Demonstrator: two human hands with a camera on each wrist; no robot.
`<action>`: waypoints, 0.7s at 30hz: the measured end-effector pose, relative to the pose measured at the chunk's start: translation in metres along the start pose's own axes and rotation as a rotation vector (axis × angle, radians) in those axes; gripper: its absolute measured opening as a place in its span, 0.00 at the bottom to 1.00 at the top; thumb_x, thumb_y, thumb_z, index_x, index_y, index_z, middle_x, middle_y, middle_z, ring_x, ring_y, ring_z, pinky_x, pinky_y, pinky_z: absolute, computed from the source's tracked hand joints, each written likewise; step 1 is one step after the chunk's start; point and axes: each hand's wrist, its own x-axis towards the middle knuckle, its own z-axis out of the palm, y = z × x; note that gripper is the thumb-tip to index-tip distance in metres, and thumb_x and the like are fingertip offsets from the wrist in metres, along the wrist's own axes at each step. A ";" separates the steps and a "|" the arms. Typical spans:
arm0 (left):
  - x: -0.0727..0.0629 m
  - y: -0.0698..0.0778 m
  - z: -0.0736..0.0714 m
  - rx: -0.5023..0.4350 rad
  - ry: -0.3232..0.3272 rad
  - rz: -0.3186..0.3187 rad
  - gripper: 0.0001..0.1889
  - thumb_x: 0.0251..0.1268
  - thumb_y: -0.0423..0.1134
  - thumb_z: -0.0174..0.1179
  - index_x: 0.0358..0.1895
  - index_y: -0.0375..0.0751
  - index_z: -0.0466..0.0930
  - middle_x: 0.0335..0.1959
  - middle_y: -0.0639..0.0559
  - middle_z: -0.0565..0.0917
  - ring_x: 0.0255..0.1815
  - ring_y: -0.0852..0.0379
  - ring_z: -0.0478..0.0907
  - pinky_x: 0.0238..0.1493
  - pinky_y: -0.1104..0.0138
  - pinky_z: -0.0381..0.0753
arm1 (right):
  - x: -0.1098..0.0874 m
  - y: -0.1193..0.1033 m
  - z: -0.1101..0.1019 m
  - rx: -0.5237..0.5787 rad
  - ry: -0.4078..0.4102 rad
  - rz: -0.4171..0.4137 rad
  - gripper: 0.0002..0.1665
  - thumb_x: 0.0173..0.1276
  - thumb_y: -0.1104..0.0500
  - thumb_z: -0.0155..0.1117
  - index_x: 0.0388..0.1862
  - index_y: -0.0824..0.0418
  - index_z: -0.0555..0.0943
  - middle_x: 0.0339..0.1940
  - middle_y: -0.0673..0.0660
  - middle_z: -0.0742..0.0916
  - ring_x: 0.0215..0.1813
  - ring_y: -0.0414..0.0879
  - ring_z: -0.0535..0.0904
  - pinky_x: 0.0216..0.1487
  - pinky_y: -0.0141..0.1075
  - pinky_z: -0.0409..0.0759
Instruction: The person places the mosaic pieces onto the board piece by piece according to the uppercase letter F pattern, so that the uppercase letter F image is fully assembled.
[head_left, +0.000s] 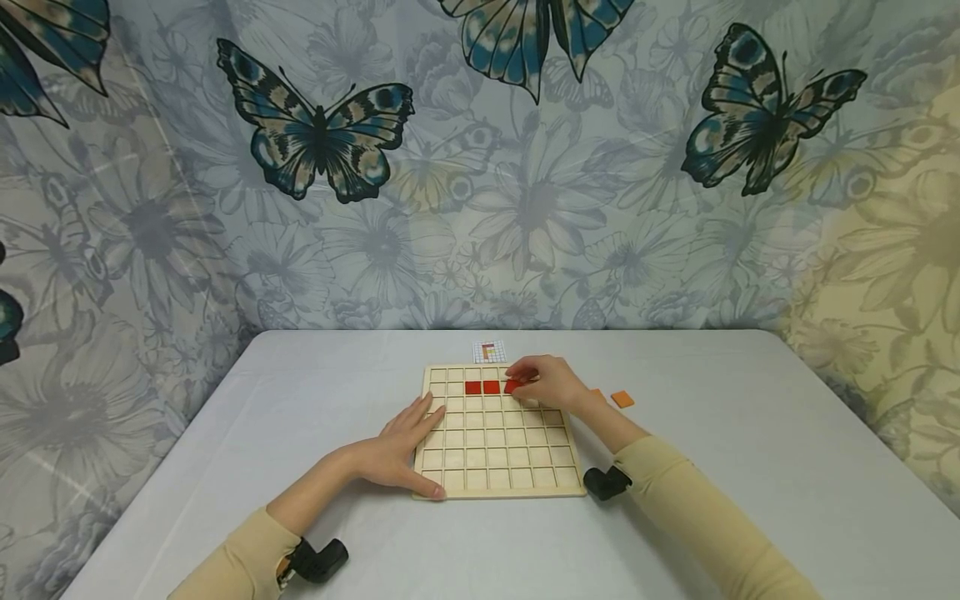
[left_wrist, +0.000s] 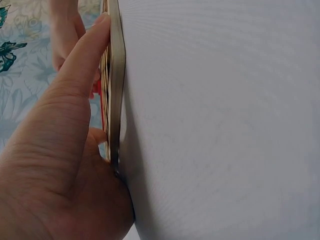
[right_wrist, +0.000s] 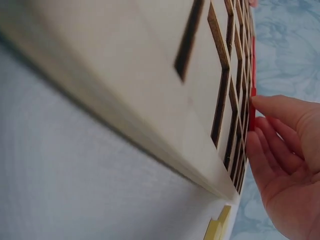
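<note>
A pale wooden grid board [head_left: 501,494] lies on the table. In one of its upper rows two red square tiles [head_left: 482,387] sit side by side in neighbouring cells. Just right of them, my right hand [head_left: 552,385] pinches a third red tile [head_left: 512,387] between thumb and fingers. The right wrist view shows that red tile [right_wrist: 252,112] at the board's surface; whether it sits fully in a cell cannot be told. My left hand [head_left: 393,444] rests on the board's left edge, fingers spread and thumb [left_wrist: 82,65] along the near corner.
A small printed card [head_left: 489,352] with a coloured grid pattern lies behind the board. Orange square tiles [head_left: 622,399] lie right of the board, one partly hidden by the right wrist. A white cloth covers the table [head_left: 720,500]; a butterfly-patterned curtain [head_left: 525,250] hangs behind it.
</note>
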 end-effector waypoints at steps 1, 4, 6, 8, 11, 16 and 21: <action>0.000 0.000 0.000 0.000 -0.004 -0.003 0.63 0.49 0.63 0.71 0.79 0.41 0.39 0.79 0.40 0.30 0.78 0.43 0.25 0.71 0.40 0.37 | 0.000 0.000 0.000 -0.002 -0.003 -0.003 0.16 0.61 0.65 0.71 0.48 0.63 0.84 0.41 0.54 0.87 0.46 0.49 0.82 0.49 0.42 0.79; 0.000 0.000 0.000 0.000 -0.007 -0.009 0.63 0.48 0.64 0.71 0.79 0.42 0.39 0.79 0.41 0.29 0.78 0.44 0.24 0.71 0.41 0.37 | 0.000 -0.001 0.000 -0.005 -0.010 -0.004 0.16 0.61 0.66 0.71 0.49 0.63 0.84 0.43 0.55 0.86 0.48 0.51 0.81 0.50 0.44 0.79; -0.001 0.000 0.000 0.001 -0.004 -0.011 0.64 0.48 0.64 0.71 0.79 0.42 0.39 0.79 0.41 0.29 0.78 0.45 0.24 0.71 0.41 0.37 | 0.001 -0.001 0.000 -0.002 -0.016 -0.008 0.16 0.62 0.67 0.70 0.49 0.63 0.84 0.44 0.56 0.86 0.50 0.52 0.81 0.51 0.44 0.79; -0.001 0.000 0.000 0.004 -0.002 -0.011 0.64 0.47 0.65 0.71 0.79 0.43 0.39 0.79 0.42 0.29 0.78 0.45 0.24 0.71 0.41 0.36 | 0.001 -0.002 0.000 0.000 -0.021 -0.014 0.16 0.62 0.68 0.69 0.49 0.63 0.84 0.45 0.56 0.86 0.51 0.53 0.81 0.53 0.44 0.78; -0.001 -0.001 0.000 0.005 0.002 -0.007 0.64 0.47 0.65 0.71 0.79 0.43 0.39 0.79 0.41 0.30 0.78 0.44 0.24 0.71 0.41 0.37 | 0.000 -0.003 0.000 0.014 -0.033 -0.025 0.16 0.62 0.69 0.67 0.50 0.63 0.84 0.47 0.57 0.86 0.53 0.54 0.81 0.54 0.44 0.78; -0.002 0.000 0.000 0.002 0.002 -0.008 0.64 0.47 0.65 0.71 0.79 0.43 0.39 0.79 0.42 0.30 0.78 0.45 0.24 0.71 0.41 0.37 | -0.001 -0.003 0.000 0.032 -0.036 -0.043 0.18 0.63 0.71 0.64 0.52 0.63 0.84 0.49 0.58 0.86 0.55 0.55 0.80 0.56 0.44 0.78; -0.002 0.000 0.000 0.004 0.002 -0.014 0.64 0.47 0.66 0.70 0.80 0.43 0.39 0.79 0.42 0.30 0.78 0.45 0.24 0.71 0.41 0.37 | -0.001 -0.001 0.000 0.034 -0.022 -0.036 0.17 0.65 0.69 0.62 0.53 0.62 0.84 0.50 0.58 0.87 0.56 0.54 0.81 0.57 0.45 0.77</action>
